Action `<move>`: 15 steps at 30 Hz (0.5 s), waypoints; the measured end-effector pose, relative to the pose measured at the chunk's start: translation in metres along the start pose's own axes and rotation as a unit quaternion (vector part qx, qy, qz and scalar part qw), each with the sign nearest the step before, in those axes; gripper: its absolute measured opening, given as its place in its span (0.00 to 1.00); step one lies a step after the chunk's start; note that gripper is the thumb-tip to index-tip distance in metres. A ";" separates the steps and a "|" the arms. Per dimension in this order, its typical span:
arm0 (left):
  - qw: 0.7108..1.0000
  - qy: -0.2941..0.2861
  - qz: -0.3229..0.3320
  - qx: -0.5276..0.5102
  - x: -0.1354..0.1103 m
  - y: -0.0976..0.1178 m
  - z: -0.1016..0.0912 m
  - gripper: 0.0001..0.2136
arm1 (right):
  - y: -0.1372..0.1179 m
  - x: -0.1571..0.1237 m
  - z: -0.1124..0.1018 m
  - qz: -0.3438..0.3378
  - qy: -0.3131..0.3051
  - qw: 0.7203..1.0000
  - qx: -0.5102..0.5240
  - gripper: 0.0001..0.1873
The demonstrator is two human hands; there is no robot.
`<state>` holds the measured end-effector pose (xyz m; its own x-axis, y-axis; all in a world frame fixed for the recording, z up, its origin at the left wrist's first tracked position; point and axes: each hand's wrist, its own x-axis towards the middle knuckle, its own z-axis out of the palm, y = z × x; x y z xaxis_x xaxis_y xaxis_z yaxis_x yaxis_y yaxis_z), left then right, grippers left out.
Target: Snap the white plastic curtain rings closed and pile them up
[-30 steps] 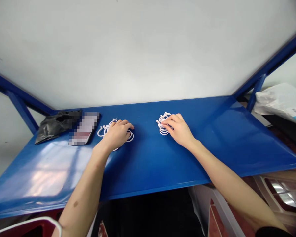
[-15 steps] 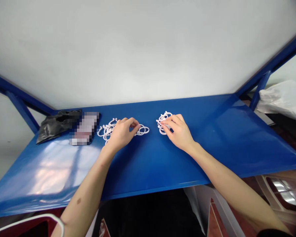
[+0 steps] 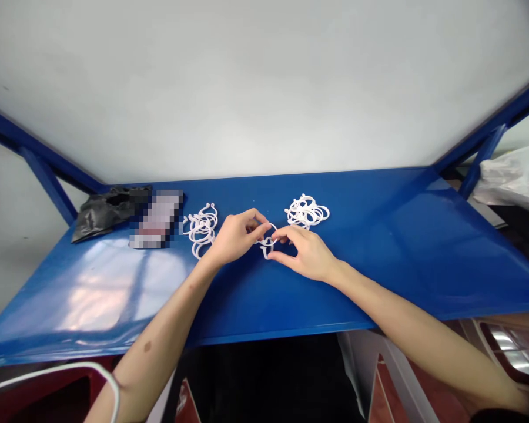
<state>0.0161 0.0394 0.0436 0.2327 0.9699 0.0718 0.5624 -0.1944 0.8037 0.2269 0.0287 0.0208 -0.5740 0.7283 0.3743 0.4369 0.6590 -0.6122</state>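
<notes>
My left hand [image 3: 234, 237] and my right hand [image 3: 304, 254] meet over the middle of the blue shelf [image 3: 379, 247]. Both pinch the same white plastic ring [image 3: 268, 239] between their fingertips, just above the shelf surface. A loose pile of white rings [image 3: 201, 227] lies to the left of my left hand. A second pile of white rings [image 3: 307, 212] lies beyond my right hand, apart from it.
A crumpled black bag [image 3: 108, 212] and a blurred flat packet [image 3: 156, 218] lie at the shelf's back left. Blue frame struts [image 3: 48, 182] rise at both ends. A white plastic bag [image 3: 514, 176] sits off to the right. A white wall stands behind.
My left hand pulled a ring out of the left pile and carried it right to the middle. My right hand left the right pile and came in to grip the same ring.
</notes>
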 end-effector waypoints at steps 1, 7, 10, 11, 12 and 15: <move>1.000 -0.004 -0.004 -0.015 0.000 0.000 0.001 0.09 | -0.001 0.000 0.001 0.008 -0.009 1.000 0.007 0.17; 0.998 -0.009 -0.005 -0.054 0.000 0.000 0.006 0.10 | 0.001 -0.002 0.008 0.023 -0.022 0.999 0.020 0.18; 0.998 0.032 0.000 -0.058 0.001 -0.001 0.004 0.10 | 0.004 -0.002 0.009 0.038 -0.005 0.998 0.054 0.21; 0.996 0.056 0.001 -0.065 0.001 -0.002 0.003 0.10 | 0.005 -0.002 0.009 0.046 0.003 0.997 0.061 0.24; 0.994 0.082 0.000 -0.073 0.002 -0.003 0.001 0.10 | 0.005 -0.002 0.008 0.052 0.011 0.997 0.062 0.26; 0.987 0.154 -0.006 -0.037 0.005 -0.011 -0.005 0.10 | 0.006 -0.002 0.003 0.063 0.033 0.996 0.045 0.21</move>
<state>0.0074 0.0470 0.0384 -0.0333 0.9728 0.2291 0.5009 -0.1822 0.8461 0.2285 0.0311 0.0142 -0.4711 0.8167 0.3332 0.4372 0.5443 -0.7159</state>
